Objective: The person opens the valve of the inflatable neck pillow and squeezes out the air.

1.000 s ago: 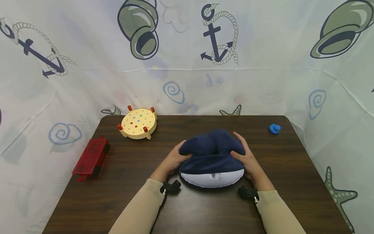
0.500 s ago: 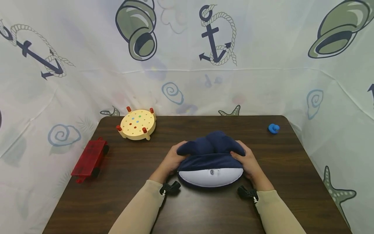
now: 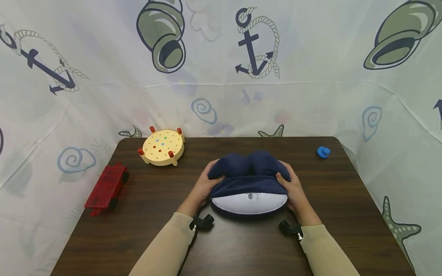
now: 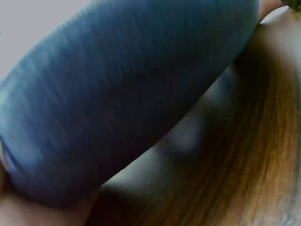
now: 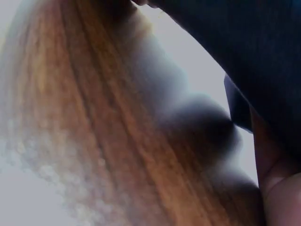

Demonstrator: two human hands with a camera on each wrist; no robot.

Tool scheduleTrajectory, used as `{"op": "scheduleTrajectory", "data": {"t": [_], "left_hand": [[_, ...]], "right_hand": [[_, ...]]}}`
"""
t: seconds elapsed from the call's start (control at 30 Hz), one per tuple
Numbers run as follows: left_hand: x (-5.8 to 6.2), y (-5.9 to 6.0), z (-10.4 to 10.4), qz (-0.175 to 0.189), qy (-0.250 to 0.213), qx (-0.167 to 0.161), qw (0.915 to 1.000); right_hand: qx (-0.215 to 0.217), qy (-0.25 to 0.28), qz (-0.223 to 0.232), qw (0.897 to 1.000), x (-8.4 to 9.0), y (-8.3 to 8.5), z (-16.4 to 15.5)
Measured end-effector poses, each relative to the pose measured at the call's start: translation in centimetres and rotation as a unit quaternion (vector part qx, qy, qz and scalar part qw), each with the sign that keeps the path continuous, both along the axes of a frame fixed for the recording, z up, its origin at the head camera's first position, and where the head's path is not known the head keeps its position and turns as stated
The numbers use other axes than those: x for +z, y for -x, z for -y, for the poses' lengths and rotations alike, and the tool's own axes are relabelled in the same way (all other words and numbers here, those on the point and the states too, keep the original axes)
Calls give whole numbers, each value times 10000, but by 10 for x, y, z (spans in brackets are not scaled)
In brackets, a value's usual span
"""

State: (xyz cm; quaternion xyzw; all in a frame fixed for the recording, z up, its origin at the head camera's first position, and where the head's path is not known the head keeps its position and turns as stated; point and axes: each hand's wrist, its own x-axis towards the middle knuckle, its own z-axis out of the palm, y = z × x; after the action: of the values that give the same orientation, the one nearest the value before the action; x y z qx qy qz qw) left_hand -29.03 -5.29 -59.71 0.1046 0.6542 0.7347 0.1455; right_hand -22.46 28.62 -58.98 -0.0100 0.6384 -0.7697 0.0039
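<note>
Hands gripping a navy neck pillow point(image 3: 249, 180) from both sides, left hand point(image 3: 202, 188) and right hand point(image 3: 293, 189) curling fingers round its folded ends, pillow resting on the dark wooden table point(image 3: 145, 226).

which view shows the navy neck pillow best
The head view: the whole neck pillow shows on the table, left hand and right hand gripping its sides. The left wrist view shows only a blurred close-up of its blue fabric; the right wrist view shows just a dark edge.
</note>
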Motion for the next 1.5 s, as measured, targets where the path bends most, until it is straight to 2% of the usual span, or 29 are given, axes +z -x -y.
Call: {"op": "scheduleTrajectory", "data": {"t": [0.13,0.23,0.4,0.5,0.63,0.77,0.9,1.13,1.37,1.5], "left_hand": [[-1,-1,1,93,-276,-36,9996],[0,-1,2,30,-307,-198,9993],[0,-1,3,57,-249,-525,9983],[2,-1,4,59,-267,-682,9973],[5,0,5,-67,-390,-816,9959],[6,-1,5,-291,-201,-600,9976],[9,-4,6,-308,53,-368,9988],[7,-3,9,-336,-20,-343,9988],[4,-1,10,-651,70,-405,9970],[4,1,7,-459,140,-388,9981]], "right_hand": [[211,254,39,9994,1,-1,0],[315,-55,147,9994,1,0,1],[-52,-656,191,9976,3,1,1],[-192,-689,96,9974,3,1,1],[32,-528,50,9986,3,0,1],[417,-322,73,9986,5,-1,1],[445,-286,2,9986,5,-2,0],[335,-251,-89,9991,0,-3,-3],[506,-235,-262,9981,0,-2,-1],[379,-399,-229,9982,0,-1,2]]}}
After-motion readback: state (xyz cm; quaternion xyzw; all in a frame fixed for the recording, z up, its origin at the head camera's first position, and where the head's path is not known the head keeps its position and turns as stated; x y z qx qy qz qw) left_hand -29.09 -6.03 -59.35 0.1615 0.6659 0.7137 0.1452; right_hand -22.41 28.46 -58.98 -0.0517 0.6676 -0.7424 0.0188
